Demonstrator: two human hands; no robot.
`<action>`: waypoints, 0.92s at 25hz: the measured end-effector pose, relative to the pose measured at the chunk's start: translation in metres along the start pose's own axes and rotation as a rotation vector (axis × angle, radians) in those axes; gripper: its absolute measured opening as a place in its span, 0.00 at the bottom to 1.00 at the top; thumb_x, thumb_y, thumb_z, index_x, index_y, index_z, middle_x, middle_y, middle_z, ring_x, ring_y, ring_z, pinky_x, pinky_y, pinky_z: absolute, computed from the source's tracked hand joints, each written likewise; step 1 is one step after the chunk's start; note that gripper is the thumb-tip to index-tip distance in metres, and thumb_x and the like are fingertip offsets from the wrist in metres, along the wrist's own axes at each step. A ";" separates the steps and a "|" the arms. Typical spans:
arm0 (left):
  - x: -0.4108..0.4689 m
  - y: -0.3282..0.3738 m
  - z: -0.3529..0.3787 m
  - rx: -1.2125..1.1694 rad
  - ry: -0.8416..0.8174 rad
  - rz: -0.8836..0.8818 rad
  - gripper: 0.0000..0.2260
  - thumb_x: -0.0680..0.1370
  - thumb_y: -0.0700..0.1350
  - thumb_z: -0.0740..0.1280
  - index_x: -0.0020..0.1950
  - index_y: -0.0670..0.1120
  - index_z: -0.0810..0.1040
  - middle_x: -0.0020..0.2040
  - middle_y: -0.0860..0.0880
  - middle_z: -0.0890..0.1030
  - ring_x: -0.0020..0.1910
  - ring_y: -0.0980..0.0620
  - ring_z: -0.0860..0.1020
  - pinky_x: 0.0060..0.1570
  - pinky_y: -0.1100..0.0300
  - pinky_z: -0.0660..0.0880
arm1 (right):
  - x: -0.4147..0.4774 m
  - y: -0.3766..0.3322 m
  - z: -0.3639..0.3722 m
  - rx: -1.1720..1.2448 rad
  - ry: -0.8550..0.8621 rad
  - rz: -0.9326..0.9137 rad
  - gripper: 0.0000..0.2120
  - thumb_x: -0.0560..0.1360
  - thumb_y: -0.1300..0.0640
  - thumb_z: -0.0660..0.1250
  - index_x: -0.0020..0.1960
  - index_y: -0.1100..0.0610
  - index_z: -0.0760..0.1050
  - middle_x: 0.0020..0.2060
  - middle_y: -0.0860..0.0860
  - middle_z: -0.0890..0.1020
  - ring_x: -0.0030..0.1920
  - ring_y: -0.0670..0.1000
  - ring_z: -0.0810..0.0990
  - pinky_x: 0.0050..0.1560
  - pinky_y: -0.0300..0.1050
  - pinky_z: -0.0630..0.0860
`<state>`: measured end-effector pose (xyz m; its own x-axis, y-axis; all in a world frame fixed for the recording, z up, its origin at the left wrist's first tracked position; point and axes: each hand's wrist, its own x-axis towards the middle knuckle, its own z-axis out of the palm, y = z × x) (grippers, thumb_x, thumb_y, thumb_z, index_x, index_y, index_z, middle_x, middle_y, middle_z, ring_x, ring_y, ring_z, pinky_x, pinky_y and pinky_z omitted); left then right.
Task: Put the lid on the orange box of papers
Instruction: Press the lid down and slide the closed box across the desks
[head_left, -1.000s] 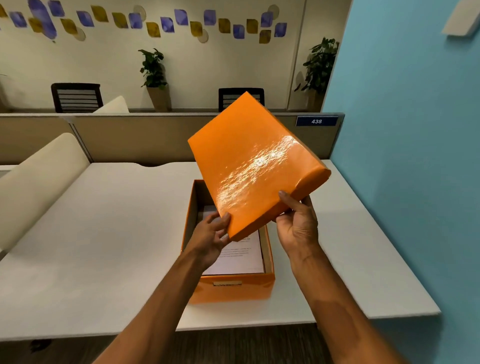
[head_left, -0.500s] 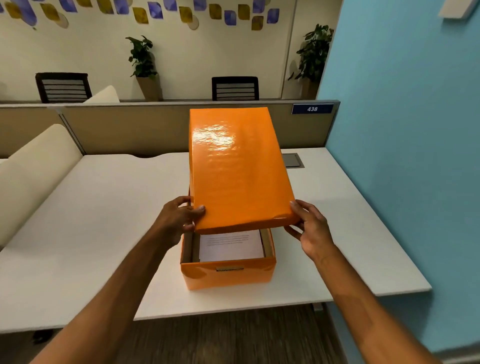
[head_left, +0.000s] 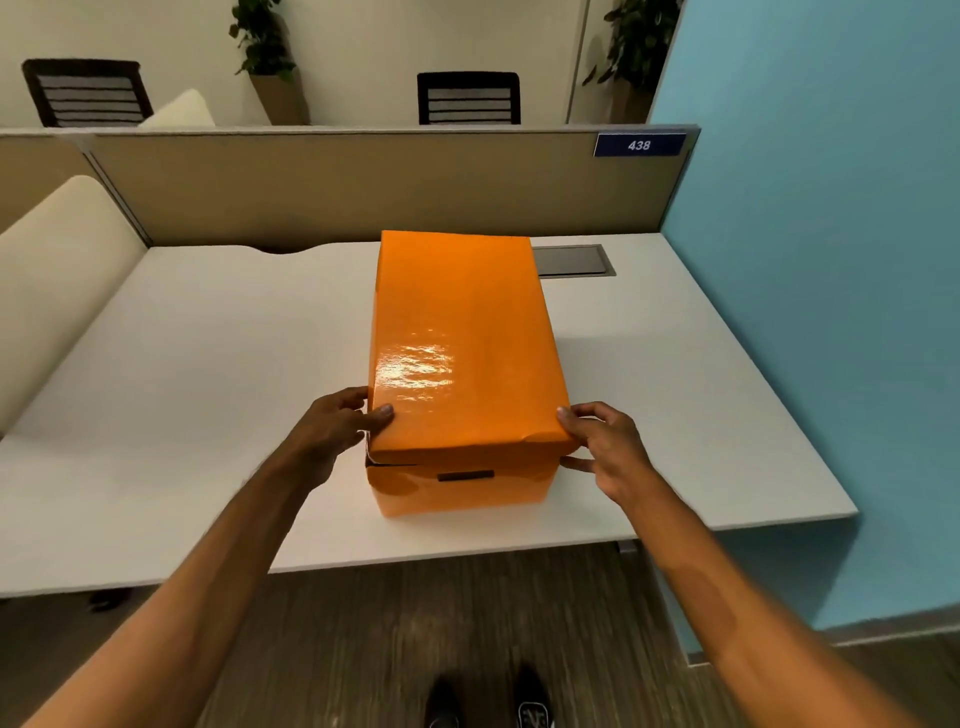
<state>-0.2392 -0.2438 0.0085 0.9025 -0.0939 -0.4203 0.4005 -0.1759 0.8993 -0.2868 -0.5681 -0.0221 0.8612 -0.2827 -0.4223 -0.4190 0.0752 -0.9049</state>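
Observation:
A glossy orange lid (head_left: 460, 338) lies flat over the orange box (head_left: 457, 488), which stands near the front of the white desk (head_left: 208, 389). At the near left corner a thin dark gap shows between lid and box. My left hand (head_left: 337, 431) grips the lid's near left corner, thumb on top. My right hand (head_left: 602, 447) holds the near right corner, thumb on top and fingers against the side. The papers inside are hidden by the lid.
A grey cable hatch (head_left: 574, 260) is set into the desk behind the box. A beige partition (head_left: 363, 187) with a "438" plate (head_left: 639, 145) runs along the back, a blue wall (head_left: 821, 312) on the right, a cream cushion (head_left: 57, 270) on the left. My shoes (head_left: 488, 701) are below the desk edge.
The lid has come down from a tilted hold above the open box to lie flat over it, covering the papers. Both hands followed it down at the near corners.

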 end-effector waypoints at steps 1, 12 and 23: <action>0.000 -0.003 -0.001 -0.002 -0.006 0.000 0.24 0.78 0.45 0.69 0.73 0.44 0.71 0.69 0.44 0.75 0.68 0.40 0.73 0.68 0.41 0.70 | 0.000 0.001 0.002 -0.009 -0.002 0.000 0.15 0.75 0.53 0.72 0.58 0.57 0.76 0.57 0.57 0.79 0.57 0.61 0.78 0.54 0.65 0.80; 0.005 -0.028 -0.007 -0.011 0.026 -0.023 0.18 0.79 0.41 0.67 0.69 0.43 0.74 0.62 0.44 0.80 0.62 0.42 0.78 0.59 0.48 0.76 | 0.007 0.014 0.010 -0.114 0.018 -0.014 0.16 0.74 0.52 0.72 0.58 0.58 0.78 0.55 0.55 0.81 0.57 0.59 0.79 0.51 0.60 0.81; 0.010 -0.048 -0.009 -0.091 0.018 -0.025 0.25 0.78 0.40 0.68 0.75 0.45 0.69 0.66 0.43 0.78 0.61 0.43 0.78 0.54 0.49 0.77 | 0.010 0.021 0.011 -0.173 -0.015 -0.006 0.19 0.75 0.53 0.71 0.64 0.58 0.76 0.59 0.56 0.79 0.59 0.60 0.79 0.54 0.64 0.80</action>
<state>-0.2474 -0.2270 -0.0377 0.8944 -0.0724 -0.4414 0.4351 -0.0885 0.8960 -0.2838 -0.5586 -0.0459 0.8676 -0.2685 -0.4185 -0.4556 -0.0923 -0.8854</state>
